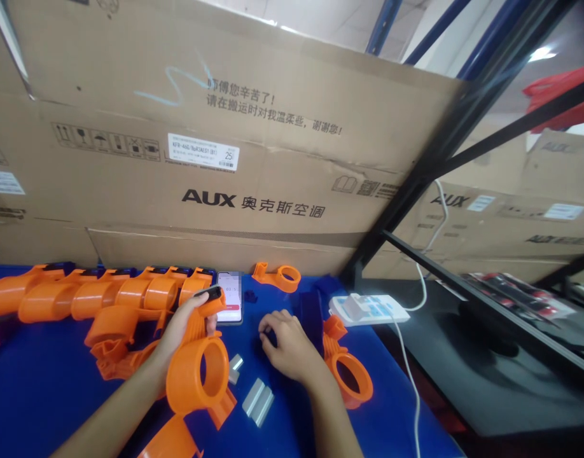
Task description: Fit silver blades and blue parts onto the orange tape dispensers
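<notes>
Gripping an orange ring holder [189,381] in the left hand [181,322], left of centre; curling the right hand [286,343] over the blue table [34,394] at lower centre, cannot tell whether around anything; with more orange holders [94,299] at lower left, a phone [231,296] near centre, a power strip [382,310] right of centre; backed by AUX cardboard [273,165] across the top, beside a slanting black post [410,191]; with left hand partly hidden by the holder, forearms [331,413] cut by the bottom edge, phone text too small to read.
</notes>
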